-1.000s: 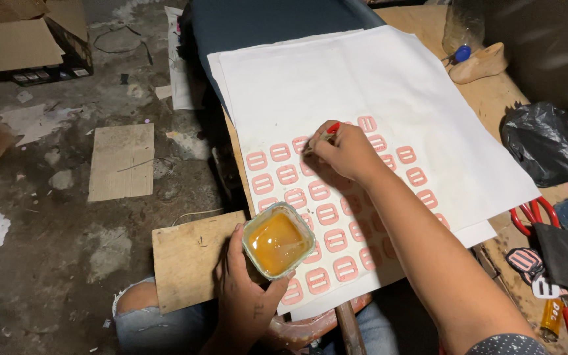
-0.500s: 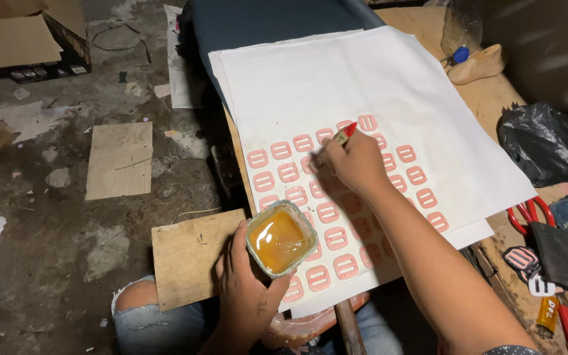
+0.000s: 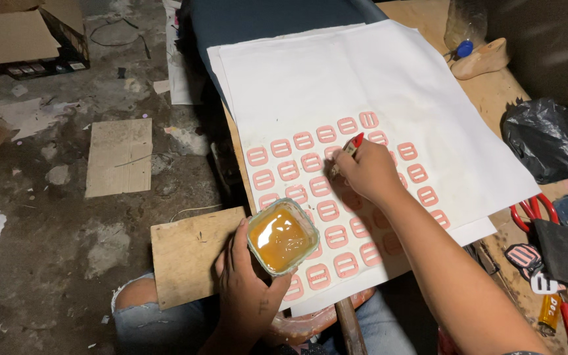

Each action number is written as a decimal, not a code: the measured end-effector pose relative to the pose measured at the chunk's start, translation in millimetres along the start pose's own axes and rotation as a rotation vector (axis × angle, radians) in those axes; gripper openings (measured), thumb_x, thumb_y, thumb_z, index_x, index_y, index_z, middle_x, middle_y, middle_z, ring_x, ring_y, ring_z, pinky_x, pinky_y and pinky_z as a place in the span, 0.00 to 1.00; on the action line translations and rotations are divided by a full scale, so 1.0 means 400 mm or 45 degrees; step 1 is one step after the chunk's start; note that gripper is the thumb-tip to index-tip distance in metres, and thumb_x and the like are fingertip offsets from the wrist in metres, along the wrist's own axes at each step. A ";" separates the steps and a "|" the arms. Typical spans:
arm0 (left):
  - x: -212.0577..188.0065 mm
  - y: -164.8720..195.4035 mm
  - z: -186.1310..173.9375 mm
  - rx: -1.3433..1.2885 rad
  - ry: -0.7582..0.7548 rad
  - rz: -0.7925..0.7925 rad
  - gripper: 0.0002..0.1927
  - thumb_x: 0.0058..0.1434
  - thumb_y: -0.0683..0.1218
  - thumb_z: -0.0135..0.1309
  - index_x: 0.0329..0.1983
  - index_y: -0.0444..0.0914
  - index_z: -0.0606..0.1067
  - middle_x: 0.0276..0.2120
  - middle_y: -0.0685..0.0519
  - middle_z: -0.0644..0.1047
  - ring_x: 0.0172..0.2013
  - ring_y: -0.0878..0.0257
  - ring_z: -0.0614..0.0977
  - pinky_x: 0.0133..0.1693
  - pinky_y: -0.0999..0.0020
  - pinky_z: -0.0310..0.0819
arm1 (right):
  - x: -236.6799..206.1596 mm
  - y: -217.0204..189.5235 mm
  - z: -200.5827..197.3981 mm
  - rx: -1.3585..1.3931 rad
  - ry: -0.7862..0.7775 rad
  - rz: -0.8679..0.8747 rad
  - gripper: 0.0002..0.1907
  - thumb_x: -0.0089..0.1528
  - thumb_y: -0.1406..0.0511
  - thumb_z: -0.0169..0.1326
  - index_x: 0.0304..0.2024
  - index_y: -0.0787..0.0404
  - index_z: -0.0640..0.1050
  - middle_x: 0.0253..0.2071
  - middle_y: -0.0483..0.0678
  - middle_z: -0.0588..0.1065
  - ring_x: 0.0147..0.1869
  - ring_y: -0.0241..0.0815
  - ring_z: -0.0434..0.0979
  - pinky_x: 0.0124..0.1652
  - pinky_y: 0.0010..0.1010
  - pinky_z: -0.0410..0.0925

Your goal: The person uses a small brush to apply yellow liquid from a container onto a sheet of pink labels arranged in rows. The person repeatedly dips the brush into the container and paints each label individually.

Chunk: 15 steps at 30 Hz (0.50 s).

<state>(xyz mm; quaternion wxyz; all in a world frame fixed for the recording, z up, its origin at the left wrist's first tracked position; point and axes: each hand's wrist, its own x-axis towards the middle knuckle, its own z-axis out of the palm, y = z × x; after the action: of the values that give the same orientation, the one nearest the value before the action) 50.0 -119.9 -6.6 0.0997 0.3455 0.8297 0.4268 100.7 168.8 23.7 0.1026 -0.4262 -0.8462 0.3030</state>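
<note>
My left hand point(image 3: 248, 289) holds a small square glass container of amber glue point(image 3: 282, 235) at the near edge of the board. My right hand point(image 3: 366, 172) grips a red-handled brush point(image 3: 354, 144), its tip down on a white sheet point(image 3: 363, 79) among rows of small pink buckle-shaped pieces point(image 3: 304, 141). The sheet lies on a wooden work board and my right forearm covers some of the pieces.
A black plastic bag point(image 3: 547, 138), red scissors point(image 3: 527, 210), a black brush and a wooden shoe last point(image 3: 481, 60) lie at the right. Cardboard scraps point(image 3: 119, 158) and a box point(image 3: 14, 33) sit on the dirty concrete floor at left. My knees are under the board.
My right hand with the brush has shifted slightly from piece to piece across the rows. The glue container stays in my left hand, in much the same place.
</note>
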 end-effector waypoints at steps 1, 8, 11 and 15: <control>-0.003 -0.001 0.002 -0.012 0.022 0.030 0.56 0.43 0.50 0.72 0.70 0.34 0.54 0.61 0.37 0.69 0.63 0.40 0.66 0.63 0.44 0.51 | -0.008 -0.002 -0.015 0.025 0.007 -0.016 0.21 0.65 0.57 0.57 0.26 0.69 0.78 0.20 0.54 0.76 0.23 0.43 0.74 0.29 0.36 0.67; -0.038 0.000 0.021 -0.012 0.269 0.314 0.51 0.43 0.47 0.70 0.68 0.35 0.57 0.66 0.40 0.68 0.65 0.42 0.67 0.65 0.46 0.53 | -0.255 -0.037 -0.079 0.826 -0.287 -0.181 0.09 0.58 0.62 0.63 0.34 0.62 0.83 0.31 0.41 0.81 0.35 0.32 0.78 0.36 0.28 0.72; -0.038 0.000 0.021 -0.060 0.256 0.392 0.53 0.41 0.46 0.70 0.69 0.33 0.56 0.66 0.39 0.66 0.66 0.42 0.67 0.66 0.45 0.54 | -0.335 -0.059 -0.040 0.439 -0.348 -0.697 0.11 0.57 0.60 0.67 0.38 0.58 0.86 0.31 0.42 0.73 0.38 0.35 0.73 0.39 0.28 0.69; -0.036 -0.001 0.019 -0.148 0.183 0.308 0.55 0.39 0.43 0.72 0.68 0.33 0.54 0.65 0.37 0.65 0.66 0.44 0.68 0.66 0.48 0.59 | -0.365 -0.052 -0.044 0.697 -0.317 -0.608 0.10 0.59 0.63 0.65 0.40 0.60 0.85 0.34 0.43 0.71 0.41 0.37 0.72 0.42 0.30 0.69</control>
<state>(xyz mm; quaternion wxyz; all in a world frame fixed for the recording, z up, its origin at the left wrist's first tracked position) 64.2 -124.6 -13.5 0.0078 0.4050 0.7609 0.5068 184.6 52.5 62.8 0.1767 -0.1338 -0.8153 0.5349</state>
